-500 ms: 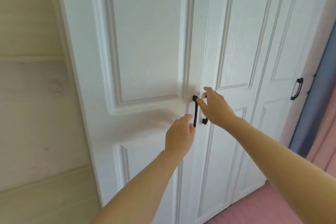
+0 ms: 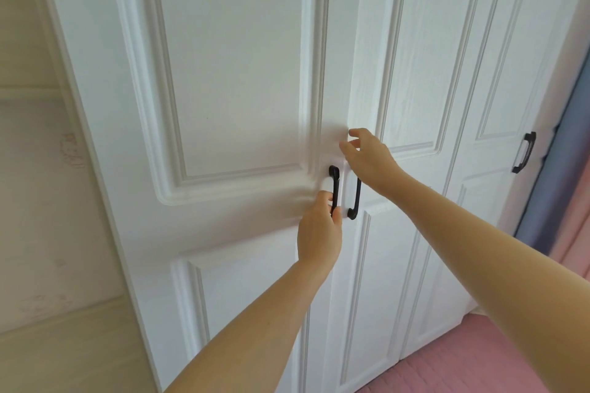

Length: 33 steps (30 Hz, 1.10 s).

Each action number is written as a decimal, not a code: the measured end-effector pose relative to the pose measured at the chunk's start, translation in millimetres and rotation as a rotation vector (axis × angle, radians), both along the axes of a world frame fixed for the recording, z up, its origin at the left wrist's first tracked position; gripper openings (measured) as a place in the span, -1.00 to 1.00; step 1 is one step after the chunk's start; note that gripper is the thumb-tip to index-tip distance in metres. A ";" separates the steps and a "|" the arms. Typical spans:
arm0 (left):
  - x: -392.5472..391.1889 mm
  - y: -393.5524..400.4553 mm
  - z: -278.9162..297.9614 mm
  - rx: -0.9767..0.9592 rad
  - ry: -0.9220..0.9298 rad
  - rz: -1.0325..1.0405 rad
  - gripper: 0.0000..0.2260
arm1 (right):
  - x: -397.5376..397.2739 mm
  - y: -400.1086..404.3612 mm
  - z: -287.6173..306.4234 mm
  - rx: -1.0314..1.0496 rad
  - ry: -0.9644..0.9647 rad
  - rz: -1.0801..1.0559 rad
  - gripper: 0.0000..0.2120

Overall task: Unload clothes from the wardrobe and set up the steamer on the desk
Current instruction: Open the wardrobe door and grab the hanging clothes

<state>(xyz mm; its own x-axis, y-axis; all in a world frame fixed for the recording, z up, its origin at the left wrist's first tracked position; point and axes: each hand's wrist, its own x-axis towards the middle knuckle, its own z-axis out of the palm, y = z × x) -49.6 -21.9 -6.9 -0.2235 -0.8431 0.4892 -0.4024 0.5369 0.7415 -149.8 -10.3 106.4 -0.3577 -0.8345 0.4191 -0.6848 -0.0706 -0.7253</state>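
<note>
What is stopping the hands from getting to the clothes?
The shut wardrobe doors are. No clothes show; both white doors hide whatever is inside. The left hand grips the left handle, and the right hand hovers open above the right handle, not gripping it.

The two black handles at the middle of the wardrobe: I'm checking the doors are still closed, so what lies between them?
In the head view, only the closed white seam between the left handle and the right handle; no gap shows.
</note>
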 end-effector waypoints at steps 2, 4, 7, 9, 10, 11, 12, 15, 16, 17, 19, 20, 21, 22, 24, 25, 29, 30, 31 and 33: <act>-0.5 1.2 -0.2 -0.010 0.001 0.021 -0.85 | 1.4 -1.9 2.7 -0.007 -0.040 0.007 -0.60; -0.6 1.4 -1.6 -0.017 0.004 0.036 -0.89 | 2.7 -1.8 5.2 -0.015 -0.093 0.020 -0.60; 0.3 5.9 -3.7 -0.033 0.022 0.038 -0.87 | 4.5 -0.7 8.3 -0.061 -0.163 0.035 -0.62; 1.5 13.8 -5.6 -0.038 0.032 0.024 -0.83 | 9.6 3.0 6.0 -0.130 -0.154 0.011 -0.68; 1.9 18.2 -7.0 -0.042 0.035 0.015 -0.82 | 12.5 6.2 3.3 -0.165 -0.151 -0.005 -0.70; 2.5 22.7 -8.1 -0.044 0.039 0.008 -0.82 | 15.0 10.3 -0.1 -0.202 -0.159 -0.014 -0.71; 3.3 26.5 -9.2 -0.046 0.044 0.002 -0.83 | 16.5 14.8 -3.6 -0.228 -0.176 -0.017 -0.72; 7.4 40.1 -12.9 -0.054 0.048 -0.022 -0.86 | 19.5 31.9 -9.0 -0.260 -0.219 -0.014 -0.72; 9.4 45.9 -14.1 -0.063 0.042 -0.032 -0.89 | 20.2 38.3 -9.7 -0.260 -0.235 -0.015 -0.73; 11.7 52.4 -14.9 -0.073 0.037 -0.040 -0.90 | 21.4 45.5 -10.3 -0.265 -0.246 -0.018 -0.73; 16.4 65.9 -16.9 -0.086 0.032 -0.047 -0.87 | 25.1 61.6 -11.1 -0.274 -0.243 -0.030 -0.75; 18.8 72.8 -17.9 -0.095 0.036 -0.047 -0.87 | 27.3 70.3 -11.5 -0.276 -0.237 -0.038 -0.75; 21.2 79.8 -19.2 -0.105 0.042 -0.049 -0.88 | 29.7 79.7 -11.7 -0.278 -0.233 -0.047 -0.74; 23.9 86.7 -21.1 -0.115 0.049 -0.055 -0.89 | 31.9 88.8 -12.1 -0.279 -0.233 -0.053 -0.73; 31.0 101.9 -25.6 -0.126 0.058 -0.079 -0.91 | 38.1 107.8 -13.3 -0.292 -0.242 -0.060 -0.73; 35.4 109.5 -27.1 -0.132 0.061 -0.091 -0.91 | 42.2 117.2 -13.9 -0.302 -0.243 -0.066 -0.74; 57.5 142.7 -27.8 -0.144 0.097 -0.140 -0.91 | 65.7 150.7 -18.9 -0.353 -0.218 -0.129 -0.71; 64.1 151.2 -27.8 -0.148 0.098 -0.147 -0.91 | 72.5 158.7 -20.6 -0.369 -0.211 -0.147 -0.70; 71.1 159.7 -28.1 -0.155 0.100 -0.152 -0.91 | 79.2 167.1 -22.3 -0.384 -0.204 -0.159 -0.69; 86.9 176.0 -29.8 -0.171 0.108 -0.162 -0.91 | 92.6 184.9 -25.6 -0.405 -0.188 -0.165 -0.71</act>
<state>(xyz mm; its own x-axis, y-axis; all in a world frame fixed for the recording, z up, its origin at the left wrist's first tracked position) 37.3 154.0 -36.7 -0.2877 -0.7036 0.6497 -0.2245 0.7091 0.6685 -57.2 174.5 80.9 -0.5728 -0.5431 0.6140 -0.5699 -0.2746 -0.7745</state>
